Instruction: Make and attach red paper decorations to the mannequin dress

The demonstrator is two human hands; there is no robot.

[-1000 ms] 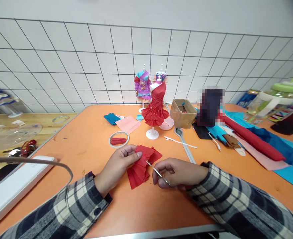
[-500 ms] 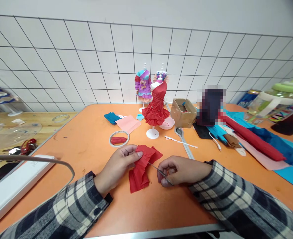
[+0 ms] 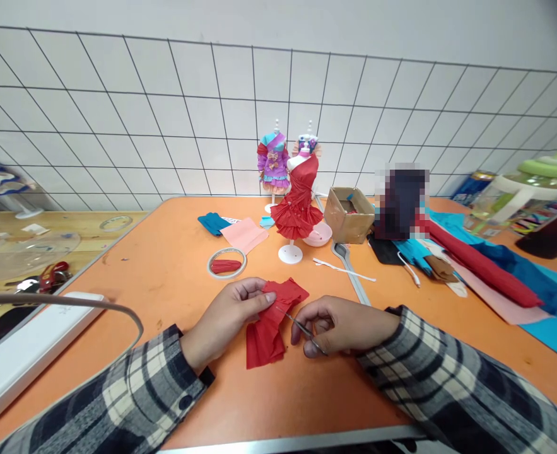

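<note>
A pleated piece of red crepe paper (image 3: 267,337) is pinched between the thumb and fingers of my left hand (image 3: 233,318), its lower part fanning down toward the table. My right hand (image 3: 342,325) is closed around thin metal tweezers (image 3: 301,328), whose tips lie against the paper beside my left thumb. Behind both hands, a small dress form in a red one-shoulder dress (image 3: 298,202) stands upright on a white base. A roll of clear tape (image 3: 246,260) lies flat at the left, with a folded red strip (image 3: 226,266) inside its ring.
Behind stands another form in a purple dress (image 3: 273,164). Right of the dresses are a cardboard box (image 3: 349,221), a pink dish (image 3: 320,236), a grey strip (image 3: 356,284) and coloured paper rolls (image 3: 486,261). A white case (image 3: 36,359) and a cable (image 3: 117,309) lie left.
The tweezers have shifted slightly left, their tips farther in over the red crepe paper. My left hand keeps its pinch and has barely moved.
</note>
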